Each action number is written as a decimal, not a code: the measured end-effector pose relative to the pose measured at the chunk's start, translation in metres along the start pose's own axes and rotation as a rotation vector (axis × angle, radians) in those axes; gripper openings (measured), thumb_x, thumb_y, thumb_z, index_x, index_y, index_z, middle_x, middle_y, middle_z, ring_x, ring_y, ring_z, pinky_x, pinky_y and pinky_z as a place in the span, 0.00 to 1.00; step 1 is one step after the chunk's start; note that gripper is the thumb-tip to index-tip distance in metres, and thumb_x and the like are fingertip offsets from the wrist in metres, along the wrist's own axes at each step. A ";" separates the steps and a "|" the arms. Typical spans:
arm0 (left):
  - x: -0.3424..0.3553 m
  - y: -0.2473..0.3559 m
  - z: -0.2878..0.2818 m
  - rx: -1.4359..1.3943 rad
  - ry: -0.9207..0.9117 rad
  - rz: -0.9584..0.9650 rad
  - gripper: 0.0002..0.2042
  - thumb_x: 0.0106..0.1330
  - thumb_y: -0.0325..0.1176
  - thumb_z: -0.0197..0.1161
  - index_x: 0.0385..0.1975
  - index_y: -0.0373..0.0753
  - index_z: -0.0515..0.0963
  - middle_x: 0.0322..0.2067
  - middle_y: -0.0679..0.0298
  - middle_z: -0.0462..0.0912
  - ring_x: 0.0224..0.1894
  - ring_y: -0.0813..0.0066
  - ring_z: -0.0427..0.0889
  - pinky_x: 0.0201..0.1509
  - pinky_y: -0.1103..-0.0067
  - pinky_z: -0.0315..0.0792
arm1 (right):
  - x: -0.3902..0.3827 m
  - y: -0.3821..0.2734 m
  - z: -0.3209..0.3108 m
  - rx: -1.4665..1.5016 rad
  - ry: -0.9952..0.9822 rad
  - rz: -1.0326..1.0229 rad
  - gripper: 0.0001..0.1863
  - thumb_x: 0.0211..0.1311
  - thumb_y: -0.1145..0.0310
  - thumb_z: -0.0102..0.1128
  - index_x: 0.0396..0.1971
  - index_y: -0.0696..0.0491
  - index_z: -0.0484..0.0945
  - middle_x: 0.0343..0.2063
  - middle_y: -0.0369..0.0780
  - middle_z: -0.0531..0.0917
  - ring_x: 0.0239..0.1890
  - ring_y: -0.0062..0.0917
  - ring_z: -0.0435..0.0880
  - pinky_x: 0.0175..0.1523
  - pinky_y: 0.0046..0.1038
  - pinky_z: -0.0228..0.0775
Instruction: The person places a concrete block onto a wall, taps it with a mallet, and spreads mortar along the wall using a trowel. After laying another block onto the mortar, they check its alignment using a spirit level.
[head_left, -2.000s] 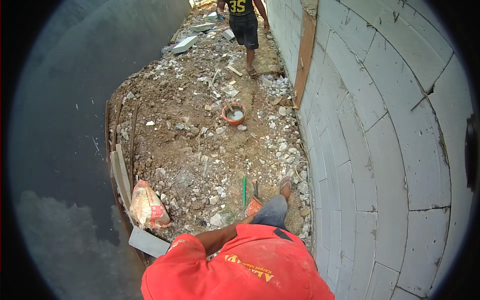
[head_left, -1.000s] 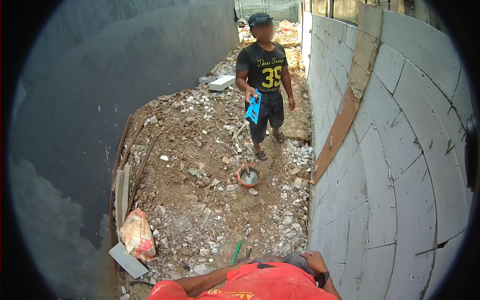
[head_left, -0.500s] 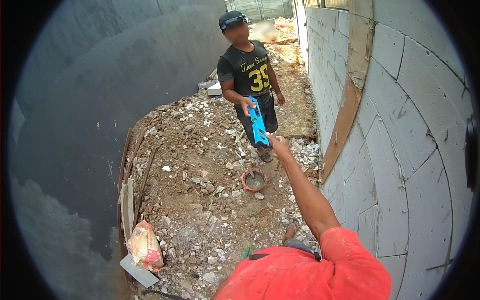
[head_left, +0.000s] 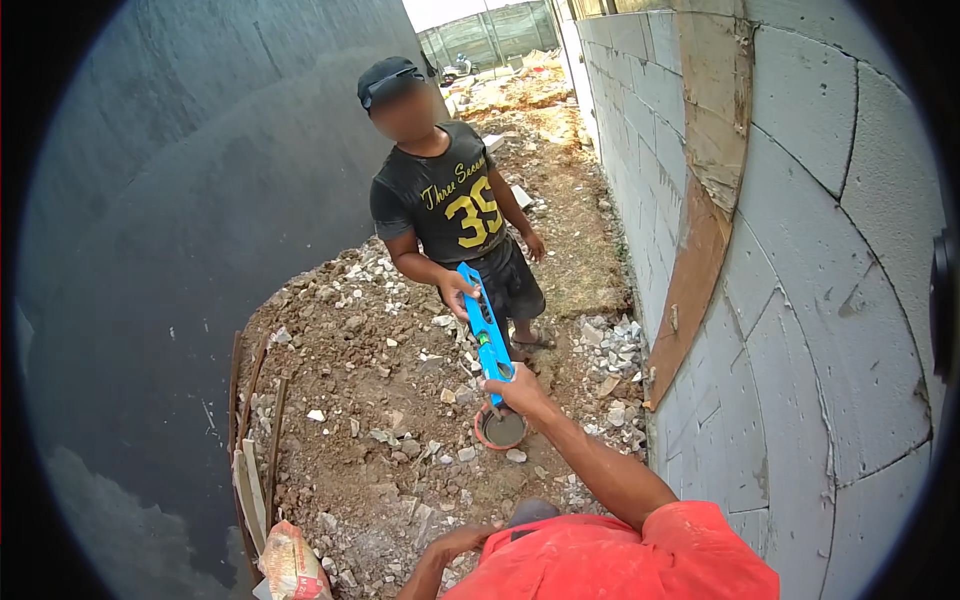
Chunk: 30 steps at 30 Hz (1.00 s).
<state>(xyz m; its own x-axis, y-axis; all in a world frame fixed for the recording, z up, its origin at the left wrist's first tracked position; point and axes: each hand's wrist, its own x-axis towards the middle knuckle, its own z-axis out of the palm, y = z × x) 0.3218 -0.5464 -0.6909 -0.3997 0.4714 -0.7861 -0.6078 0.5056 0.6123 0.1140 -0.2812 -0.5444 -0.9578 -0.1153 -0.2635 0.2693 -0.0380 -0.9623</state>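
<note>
My right hand reaches forward and is closed around the near end of a blue spirit level. The level's far end is gripped by a co-worker's hand, so both of us hold it at once. It slants between us, above a small orange-rimmed bucket of grey mortar that stands on the ground. My left hand is low, beside my red shirt and near my leg; its fingers do not show clearly.
A co-worker in a dark shirt and cap faces me. Rubble and broken block pieces cover the ground. At right rises a grey block wall with a wooden plank; at left, a dark wall. Boards and a torn sack lie lower left.
The co-worker has come closer. The level has moved lower and nearer to me, with both hands still on it. My left forearm and hand have come into view at the lower edge.
</note>
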 end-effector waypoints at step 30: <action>0.187 0.257 -0.108 -0.353 0.162 0.323 0.29 0.74 0.51 0.58 0.61 0.30 0.73 0.49 0.57 0.85 0.43 0.76 0.85 0.47 0.79 0.79 | 0.016 0.011 -0.163 0.476 0.265 -0.005 0.46 0.50 0.60 0.77 0.66 0.53 0.58 0.44 0.44 0.80 0.41 0.31 0.86 0.42 0.33 0.82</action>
<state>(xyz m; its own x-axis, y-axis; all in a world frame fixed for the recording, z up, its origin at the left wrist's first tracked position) 0.0169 -0.4059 -0.6899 -0.6899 0.4315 -0.5812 -0.6193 0.0638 0.7825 0.0853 -0.1218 -0.5705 -0.9351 0.1383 -0.3262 0.2215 -0.4905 -0.8428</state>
